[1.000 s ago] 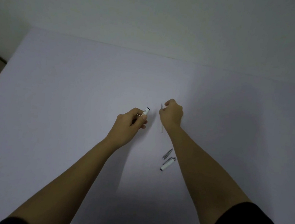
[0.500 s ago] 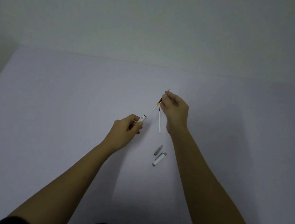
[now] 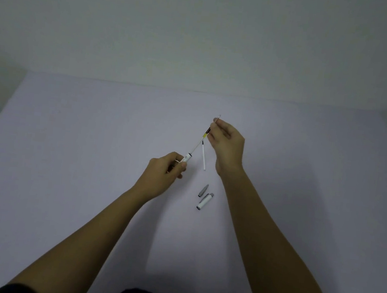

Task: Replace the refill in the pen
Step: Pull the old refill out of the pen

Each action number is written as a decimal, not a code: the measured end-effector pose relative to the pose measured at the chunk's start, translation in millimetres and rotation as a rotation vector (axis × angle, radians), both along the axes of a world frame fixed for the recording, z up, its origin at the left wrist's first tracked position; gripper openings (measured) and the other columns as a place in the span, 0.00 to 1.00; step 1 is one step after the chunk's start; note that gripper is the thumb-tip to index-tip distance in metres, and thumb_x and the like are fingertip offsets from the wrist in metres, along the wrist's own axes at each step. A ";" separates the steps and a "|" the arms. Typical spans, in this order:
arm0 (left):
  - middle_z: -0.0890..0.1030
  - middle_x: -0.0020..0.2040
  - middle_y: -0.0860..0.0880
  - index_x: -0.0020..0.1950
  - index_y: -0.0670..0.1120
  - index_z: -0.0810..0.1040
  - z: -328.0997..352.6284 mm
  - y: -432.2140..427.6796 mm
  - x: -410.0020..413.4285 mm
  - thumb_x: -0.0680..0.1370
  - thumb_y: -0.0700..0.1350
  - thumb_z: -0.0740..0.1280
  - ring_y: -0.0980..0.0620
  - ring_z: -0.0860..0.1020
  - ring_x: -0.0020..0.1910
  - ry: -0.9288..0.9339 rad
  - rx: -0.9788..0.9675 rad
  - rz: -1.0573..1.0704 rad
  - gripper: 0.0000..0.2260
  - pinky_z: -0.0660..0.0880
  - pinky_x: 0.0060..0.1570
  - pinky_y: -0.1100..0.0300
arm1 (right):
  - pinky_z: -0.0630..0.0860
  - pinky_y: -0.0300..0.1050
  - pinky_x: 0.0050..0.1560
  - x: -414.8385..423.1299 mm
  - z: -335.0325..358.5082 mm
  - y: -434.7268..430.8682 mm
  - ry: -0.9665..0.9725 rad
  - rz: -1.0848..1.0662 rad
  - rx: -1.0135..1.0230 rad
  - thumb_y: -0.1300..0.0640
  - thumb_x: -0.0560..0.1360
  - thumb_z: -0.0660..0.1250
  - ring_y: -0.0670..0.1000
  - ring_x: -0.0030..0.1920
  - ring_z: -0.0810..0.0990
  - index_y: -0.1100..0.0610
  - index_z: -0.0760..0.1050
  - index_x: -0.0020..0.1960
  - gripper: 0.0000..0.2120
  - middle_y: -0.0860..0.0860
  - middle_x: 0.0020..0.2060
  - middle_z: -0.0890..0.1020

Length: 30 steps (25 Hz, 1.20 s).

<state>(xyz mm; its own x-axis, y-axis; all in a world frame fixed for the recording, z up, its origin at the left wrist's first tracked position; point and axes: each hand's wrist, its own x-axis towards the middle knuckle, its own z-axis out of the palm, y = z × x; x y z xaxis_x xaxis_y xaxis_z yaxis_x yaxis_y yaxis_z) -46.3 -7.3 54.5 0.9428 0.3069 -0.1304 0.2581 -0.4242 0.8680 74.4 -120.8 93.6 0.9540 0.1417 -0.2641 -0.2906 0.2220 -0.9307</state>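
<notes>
Left hand clamped round pen barrel, right hand pinching refill tip, half out; sideways pull could bend it, knock spare refill.

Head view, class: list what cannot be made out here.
- Pen barrel: mostly hidden inside the left hand.
- Refill grip: covered by right hand fingers.
- Second refill: too small to tell whether it is held.
</notes>
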 end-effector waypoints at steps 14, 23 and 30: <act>0.84 0.40 0.47 0.47 0.46 0.78 17.9 -11.4 -16.2 0.77 0.46 0.62 0.47 0.81 0.40 -0.008 0.154 0.085 0.07 0.77 0.40 0.54 | 0.80 0.35 0.45 -20.2 9.4 -26.4 -0.001 0.170 -0.003 0.61 0.75 0.67 0.45 0.45 0.84 0.55 0.79 0.45 0.04 0.52 0.42 0.83; 0.81 0.34 0.51 0.47 0.47 0.82 21.8 -15.9 -23.8 0.75 0.47 0.68 0.59 0.78 0.34 -0.122 0.162 0.125 0.06 0.71 0.35 0.71 | 0.80 0.47 0.51 -33.1 -3.4 -33.5 -0.033 0.261 -0.331 0.49 0.70 0.70 0.48 0.44 0.83 0.49 0.81 0.39 0.05 0.48 0.38 0.84; 0.81 0.35 0.52 0.49 0.47 0.82 21.9 -14.3 -25.8 0.75 0.47 0.68 0.54 0.80 0.36 -0.156 0.126 0.197 0.07 0.75 0.38 0.64 | 0.77 0.38 0.50 -30.6 -21.5 -41.9 -0.108 0.333 -0.452 0.45 0.74 0.64 0.49 0.46 0.82 0.49 0.81 0.44 0.10 0.48 0.42 0.84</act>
